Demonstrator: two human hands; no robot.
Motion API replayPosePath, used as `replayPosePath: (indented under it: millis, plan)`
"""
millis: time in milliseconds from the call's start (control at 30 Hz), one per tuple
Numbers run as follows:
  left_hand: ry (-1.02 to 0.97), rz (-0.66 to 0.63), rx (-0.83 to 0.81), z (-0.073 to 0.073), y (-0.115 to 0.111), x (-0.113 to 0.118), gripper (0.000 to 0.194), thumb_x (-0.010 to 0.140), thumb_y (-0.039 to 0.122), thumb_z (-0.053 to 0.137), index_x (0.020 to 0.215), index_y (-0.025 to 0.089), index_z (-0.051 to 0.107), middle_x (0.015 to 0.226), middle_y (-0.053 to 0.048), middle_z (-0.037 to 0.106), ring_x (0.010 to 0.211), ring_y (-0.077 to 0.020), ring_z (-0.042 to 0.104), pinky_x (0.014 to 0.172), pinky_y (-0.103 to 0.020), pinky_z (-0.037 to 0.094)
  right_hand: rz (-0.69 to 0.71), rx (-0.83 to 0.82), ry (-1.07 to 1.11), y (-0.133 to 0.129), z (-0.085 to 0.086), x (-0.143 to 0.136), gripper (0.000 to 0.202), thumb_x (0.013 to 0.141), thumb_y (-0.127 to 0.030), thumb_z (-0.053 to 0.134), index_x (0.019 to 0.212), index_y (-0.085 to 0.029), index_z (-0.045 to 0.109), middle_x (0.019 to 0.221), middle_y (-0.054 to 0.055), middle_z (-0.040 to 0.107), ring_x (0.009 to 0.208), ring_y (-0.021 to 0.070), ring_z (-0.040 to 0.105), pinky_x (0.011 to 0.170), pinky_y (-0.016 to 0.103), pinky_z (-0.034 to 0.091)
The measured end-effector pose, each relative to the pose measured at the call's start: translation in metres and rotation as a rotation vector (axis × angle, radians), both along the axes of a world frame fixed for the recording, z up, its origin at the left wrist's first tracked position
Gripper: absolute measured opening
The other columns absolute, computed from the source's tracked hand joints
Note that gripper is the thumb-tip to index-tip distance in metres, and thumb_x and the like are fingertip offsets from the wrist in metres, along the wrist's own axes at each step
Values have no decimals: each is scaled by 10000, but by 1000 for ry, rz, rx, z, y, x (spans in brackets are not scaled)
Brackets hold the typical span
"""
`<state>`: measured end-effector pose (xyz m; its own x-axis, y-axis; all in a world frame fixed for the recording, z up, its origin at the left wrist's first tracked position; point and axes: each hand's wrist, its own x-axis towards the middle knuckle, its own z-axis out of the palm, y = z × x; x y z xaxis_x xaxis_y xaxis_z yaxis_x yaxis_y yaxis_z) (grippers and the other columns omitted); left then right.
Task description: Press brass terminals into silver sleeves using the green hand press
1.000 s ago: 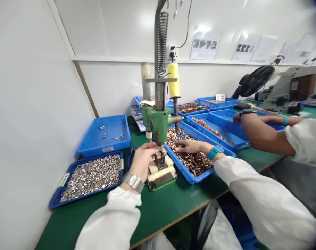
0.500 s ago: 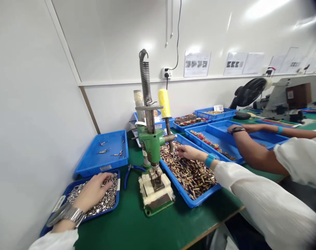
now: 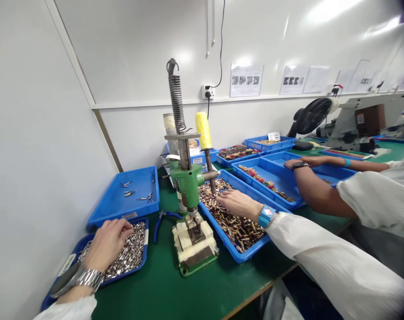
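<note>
My left hand (image 3: 107, 244), with a metal watch on the wrist, is over a blue tray (image 3: 144, 249) of small silver metal parts (image 3: 127, 258). Its thumb and index finger are drawn together, and what lies between them is too small to make out. My right hand (image 3: 238, 203) reaches over a blue tray (image 3: 237, 255) of slim brass-coloured pieces (image 3: 245, 233), fingers pinched near the lever. Whatever it holds cannot be made out. Between my hands stands a green hand press (image 3: 188, 182) with a yellow-wrapped lever (image 3: 203, 131) and a tall spring.
Blue-handled pliers (image 3: 158, 226) lie left of the press. A blue tray (image 3: 115, 202) behind my left hand holds a few thin pieces. At right, a co-worker's arms (image 3: 317, 186) reach into a divided blue tray (image 3: 282, 173). A black fan (image 3: 310, 116) stands farther back.
The camera view has shifted slightly. My left thumb and index finger, spread before, have come together over the silver parts. My right hand stays over the brass-coloured pieces, its wrist turned a little.
</note>
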<state>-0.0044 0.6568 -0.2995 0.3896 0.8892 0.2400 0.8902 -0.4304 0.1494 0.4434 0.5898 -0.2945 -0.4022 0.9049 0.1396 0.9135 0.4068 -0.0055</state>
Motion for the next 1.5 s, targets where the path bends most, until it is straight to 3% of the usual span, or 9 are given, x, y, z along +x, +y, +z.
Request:
replayPosePath:
  millis: [133, 333, 467, 633, 900, 1067, 1200, 1333, 1500]
  plan:
    - [90, -4, 49, 6, 4, -4, 310, 862, 475, 454, 785, 229, 627, 860, -92, 679, 981, -341, 543, 789, -411, 385, 22, -75, 495, 5, -2, -14, 78, 898, -219, 577, 893, -172, 639, 967, 75, 704, 932, 187, 648, 853, 304, 486]
    - [-66, 42, -54, 26, -11, 36, 314, 910, 440, 431, 872, 222, 654, 832, -73, 681, 849, -278, 595, 774, -386, 411, -236, -257, 1211, 20, -19, 24, 349, 788, -491, 681, 861, -162, 590, 900, 80, 719, 794, 190, 671, 730, 313, 551]
    - [-334, -94, 7, 27, -23, 99, 255, 931, 290, 451, 842, 216, 678, 910, -66, 720, 927, -243, 591, 854, -370, 414, -386, -29, 821, 23, -24, 50, 182, 815, -282, 578, 940, -178, 660, 896, 108, 744, 844, 233, 700, 754, 330, 561]
    - [-501, -204, 63, 8, -34, 154, 194, 926, 207, 492, 958, 202, 684, 961, -70, 716, 942, -239, 575, 849, -380, 406, -84, -9, 236, 7, -22, 27, 541, 641, -2, 462, 1049, -231, 733, 1183, 106, 709, 1143, 249, 654, 999, 368, 497]
    - [-652, -99, -54, 5, -46, 145, 76, 871, 217, 609, 835, 229, 674, 857, -36, 711, 889, -220, 591, 807, -350, 405, -272, -181, 894, 12, -27, 28, 506, 837, -520, 554, 1205, -181, 627, 876, 85, 729, 699, 219, 642, 613, 333, 512]
    - [-703, -138, -52, 7, -50, 141, 136, 905, 224, 562, 874, 235, 694, 881, -33, 717, 892, -209, 599, 807, -334, 431, -494, -76, 826, 9, -28, 57, 444, 738, -525, 592, 1048, -216, 666, 855, 139, 745, 735, 313, 672, 660, 436, 494]
    - [-711, -186, 26, 1, -49, 145, 160, 920, 196, 528, 905, 226, 685, 942, -43, 717, 953, -215, 585, 861, -344, 442, -511, 167, 926, -35, -12, 8, 338, 742, -512, 656, 983, -277, 628, 935, 168, 740, 823, 334, 698, 680, 437, 519]
    - [-737, -180, 0, -2, -49, 147, 168, 899, 160, 533, 985, 223, 664, 965, -49, 709, 969, -215, 596, 872, -342, 454, -362, -18, 1267, -79, -5, -91, 406, 778, -603, 670, 923, -225, 630, 780, 68, 713, 578, 184, 605, 481, 281, 449]
    - [-777, -183, -44, 2, -49, 146, 156, 903, 193, 521, 927, 235, 669, 903, -38, 683, 923, -201, 623, 861, -326, 452, -376, 39, 1467, -71, -10, -165, 418, 847, -622, 592, 903, -208, 619, 738, 39, 696, 495, 138, 514, 442, 254, 369]
